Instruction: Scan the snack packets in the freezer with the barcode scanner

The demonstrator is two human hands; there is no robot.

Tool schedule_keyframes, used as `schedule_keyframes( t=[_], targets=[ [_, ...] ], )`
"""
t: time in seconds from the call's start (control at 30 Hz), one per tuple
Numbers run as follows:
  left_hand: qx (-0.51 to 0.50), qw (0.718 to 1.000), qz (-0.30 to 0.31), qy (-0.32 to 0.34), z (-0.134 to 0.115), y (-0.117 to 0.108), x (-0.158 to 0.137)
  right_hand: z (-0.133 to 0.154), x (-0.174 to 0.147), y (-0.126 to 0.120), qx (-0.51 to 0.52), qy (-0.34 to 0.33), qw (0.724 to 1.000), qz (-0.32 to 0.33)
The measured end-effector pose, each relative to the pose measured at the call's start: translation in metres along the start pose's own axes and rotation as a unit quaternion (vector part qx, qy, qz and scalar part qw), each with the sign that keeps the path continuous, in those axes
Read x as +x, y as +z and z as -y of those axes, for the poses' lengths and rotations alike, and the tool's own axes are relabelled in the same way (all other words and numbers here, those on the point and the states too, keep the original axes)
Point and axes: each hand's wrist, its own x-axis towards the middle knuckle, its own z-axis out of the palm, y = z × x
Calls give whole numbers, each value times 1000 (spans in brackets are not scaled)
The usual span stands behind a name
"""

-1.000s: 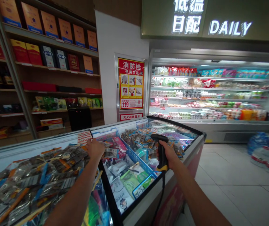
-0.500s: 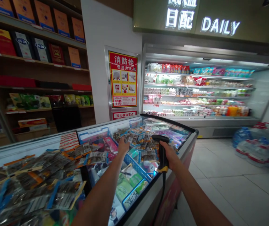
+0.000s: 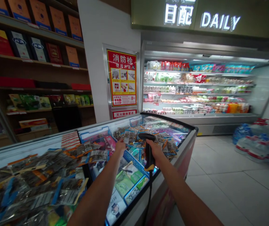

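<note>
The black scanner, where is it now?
In the head view, the black scanner is in the person's right hand, just right of the picture's middle, with the chest freezer behind it and the left hand to its left.

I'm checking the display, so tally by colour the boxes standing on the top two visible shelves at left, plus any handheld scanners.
Orange-and-blue boxes: 6
Silver-fronted boxes: 2
Red-and-yellow boxes: 2, one cut off by the picture's edge
Dark red box: 1
Handheld scanner: 1, in the right hand
Total: 12
</note>
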Motion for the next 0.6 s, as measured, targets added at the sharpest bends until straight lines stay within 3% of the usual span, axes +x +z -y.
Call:
schedule_keyframes(
  t=[0.27,0.6],
  targets=[
    [-167,985,12,-45,12,-43,-22,7,-23,26,16,-3,998,60],
    [-222,974,17,-50,18,-49,-30,11,-42,38,7,11,995,101]
  ],
)
